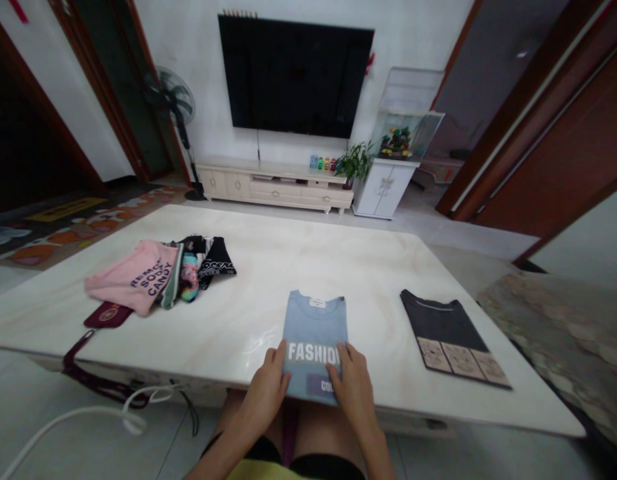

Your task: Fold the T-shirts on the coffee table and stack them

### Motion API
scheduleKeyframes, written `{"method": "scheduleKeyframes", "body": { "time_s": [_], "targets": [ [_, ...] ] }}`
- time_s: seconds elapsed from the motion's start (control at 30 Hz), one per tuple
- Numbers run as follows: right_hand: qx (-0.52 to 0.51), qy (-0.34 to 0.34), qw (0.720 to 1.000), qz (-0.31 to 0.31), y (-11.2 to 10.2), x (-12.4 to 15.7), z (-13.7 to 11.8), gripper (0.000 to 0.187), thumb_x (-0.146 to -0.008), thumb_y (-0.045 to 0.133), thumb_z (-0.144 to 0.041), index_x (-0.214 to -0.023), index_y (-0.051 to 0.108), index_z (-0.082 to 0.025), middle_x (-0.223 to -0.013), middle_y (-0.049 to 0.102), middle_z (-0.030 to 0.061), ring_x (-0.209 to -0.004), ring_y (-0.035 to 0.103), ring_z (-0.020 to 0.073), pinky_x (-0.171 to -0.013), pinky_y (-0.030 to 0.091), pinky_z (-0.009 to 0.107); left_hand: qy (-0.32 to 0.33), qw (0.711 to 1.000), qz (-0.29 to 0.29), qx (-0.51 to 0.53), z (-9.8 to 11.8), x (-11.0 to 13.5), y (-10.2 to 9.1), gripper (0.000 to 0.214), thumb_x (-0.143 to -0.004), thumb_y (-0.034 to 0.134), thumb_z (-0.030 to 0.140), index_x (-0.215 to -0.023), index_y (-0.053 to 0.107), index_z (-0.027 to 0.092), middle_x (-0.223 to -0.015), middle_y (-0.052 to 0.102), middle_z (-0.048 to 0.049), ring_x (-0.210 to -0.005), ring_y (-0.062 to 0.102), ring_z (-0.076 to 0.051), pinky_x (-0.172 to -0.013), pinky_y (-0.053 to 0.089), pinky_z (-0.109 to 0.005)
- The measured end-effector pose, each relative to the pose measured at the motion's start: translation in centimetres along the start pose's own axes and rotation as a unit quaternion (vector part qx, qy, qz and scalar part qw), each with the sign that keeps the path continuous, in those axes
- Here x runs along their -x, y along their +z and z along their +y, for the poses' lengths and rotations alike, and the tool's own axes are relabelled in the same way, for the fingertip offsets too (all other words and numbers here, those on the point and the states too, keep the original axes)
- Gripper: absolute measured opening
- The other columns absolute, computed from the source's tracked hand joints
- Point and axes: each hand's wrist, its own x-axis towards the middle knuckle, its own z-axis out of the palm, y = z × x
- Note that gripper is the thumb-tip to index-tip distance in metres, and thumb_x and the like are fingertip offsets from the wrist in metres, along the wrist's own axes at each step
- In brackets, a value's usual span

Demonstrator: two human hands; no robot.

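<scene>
A light blue T-shirt [316, 327], folded into a neat rectangle, lies at the near edge of the white table, collar pointing away from me. White "FASHION" lettering crosses its front, above a purple patch. My left hand [266, 390] grips its lower left side. On the lower right side, my right hand [354, 387] holds it with the thumb on top, covering part of the print. The fingers under the cloth are hidden. To the right lies a folded dark T-shirt [433, 317] with beige printed panels.
Left on the table [268, 233] is a heap of clothes with a pink shirt [133, 270] on top, beside a maroon strapped item [108, 315]. A white cable [78, 413] hangs near the table's front left. A TV cabinet [273, 187] and fan [176, 100] stand beyond.
</scene>
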Motion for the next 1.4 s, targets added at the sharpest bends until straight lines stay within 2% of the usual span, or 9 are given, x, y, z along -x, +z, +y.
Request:
{"method": "scheduleKeyframes", "body": {
  "time_s": [0.13, 0.3, 0.4, 0.53, 0.7, 0.8, 0.97, 1.2, 1.4],
  "targets": [
    [-0.100, 0.041, 0.994, 0.030, -1.0, 2.8, 0.7, 0.043, -0.078, 0.042, -0.026, -0.117, 0.052, -0.009, -0.110, 0.054, 0.0174, -0.104, 0.053, 0.0277, -0.091, 0.043, 0.041, -0.069, 0.981, -0.052, 0.176, -0.5, 2.0, 0.0, 0.064, -0.072, 0.057, 0.027, -0.131, 0.033, 0.017, -0.103, 0.059, -0.0092, -0.088, 0.058, -0.022, -0.078, 0.046, -0.034],
    [-0.206, 0.174, 0.963, 0.020, -1.5, 7.0, 2.3, 0.046, -0.074, 0.050, -0.041, -0.112, 0.046, -0.016, -0.089, 0.062, 0.0111, -0.076, 0.062, 0.0259, -0.072, 0.051, 0.041, -0.174, 0.882, -0.129, 0.419, -1.2, 4.8, -0.5, 0.072, -0.060, 0.073, 0.046, -0.118, 0.043, 0.017, -0.093, 0.063, -0.0084, -0.071, 0.060, -0.017, -0.063, 0.044, -0.028],
    [-0.321, 0.242, 0.915, -0.027, -1.7, 7.7, 2.9, 0.046, -0.070, 0.056, -0.051, -0.102, 0.045, -0.021, -0.079, 0.066, 0.0064, -0.072, 0.065, 0.0241, -0.067, 0.052, 0.036, -0.185, 0.829, -0.190, 0.493, -1.0, 5.0, -1.2, 0.062, -0.058, 0.075, 0.045, -0.107, 0.051, 0.017, -0.087, 0.064, -0.0064, -0.065, 0.058, -0.014, -0.054, 0.039, -0.022],
    [-0.440, 0.275, 0.853, -0.057, -2.3, 6.1, 1.9, 0.041, -0.065, 0.060, -0.056, -0.086, 0.046, -0.023, -0.068, 0.067, 0.0036, -0.068, 0.067, 0.0240, -0.060, 0.052, 0.034, -0.203, 0.812, -0.193, 0.511, 0.6, 3.3, -2.0, 0.057, -0.067, 0.070, 0.041, -0.114, 0.050, 0.017, -0.068, 0.061, 0.0007, -0.048, 0.050, -0.008, -0.047, 0.035, -0.019],
    [-0.551, 0.321, 0.755, -0.156, -5.3, 4.1, -0.1, 0.047, -0.063, 0.067, -0.047, -0.099, 0.052, -0.020, -0.074, 0.071, 0.0027, -0.067, 0.068, 0.0241, -0.060, 0.053, 0.035, -0.192, 0.745, -0.210, 0.603, 3.7, 1.9, -2.7, 0.070, -0.064, 0.070, 0.024, -0.128, 0.040, 0.024, -0.089, 0.065, -0.0032, -0.077, 0.062, -0.017, -0.072, 0.047, -0.028],
    [-0.567, 0.322, 0.735, -0.185, -8.5, 3.4, 1.0, 0.052, -0.064, 0.069, -0.041, -0.108, 0.054, -0.018, -0.081, 0.072, 0.0037, -0.070, 0.068, 0.0226, -0.063, 0.052, 0.033, -0.174, 0.723, -0.250, 0.620, 5.3, 1.6, -2.5, 0.072, -0.065, 0.068, 0.020, -0.130, 0.039, 0.026, -0.093, 0.064, -0.0034, -0.075, 0.061, -0.016, -0.067, 0.047, -0.026],
    [-0.514, 0.326, 0.778, -0.158, -15.5, 0.6, 5.5, 0.049, -0.063, 0.071, -0.038, -0.107, 0.060, -0.019, -0.084, 0.072, 0.0043, -0.071, 0.068, 0.0236, -0.066, 0.053, 0.034, -0.156, 0.724, -0.339, 0.580, 10.2, -1.5, -0.2, 0.078, -0.060, 0.069, 0.017, -0.130, 0.037, 0.028, -0.081, 0.062, 0.0000, -0.052, 0.053, -0.007, -0.046, 0.038, -0.016],
    [-0.320, 0.365, 0.874, 0.016, -24.0, -5.0, 13.7, 0.059, -0.056, 0.071, -0.038, -0.111, 0.061, -0.018, -0.077, 0.072, 0.0075, -0.055, 0.064, 0.0230, -0.047, 0.049, 0.031, -0.016, 0.735, -0.422, 0.530, 20.2, -12.0, 6.7, 0.089, -0.055, 0.069, 0.015, -0.133, 0.029, 0.029, -0.081, 0.057, 0.0013, -0.050, 0.051, -0.006, -0.048, 0.041, -0.019],
    [-0.050, 0.307, 0.949, 0.048, -21.4, -6.7, 25.0, 0.049, -0.058, 0.058, -0.046, -0.091, 0.066, -0.012, -0.066, 0.068, 0.0104, -0.063, 0.064, 0.0278, -0.062, 0.051, 0.038, -0.060, 0.794, -0.440, 0.415, 21.4, -13.9, 15.9, 0.091, -0.053, 0.068, 0.013, -0.134, 0.026, 0.017, -0.072, 0.058, 0.0012, -0.051, 0.052, -0.010, -0.051, 0.043, -0.025]
  ]
}}
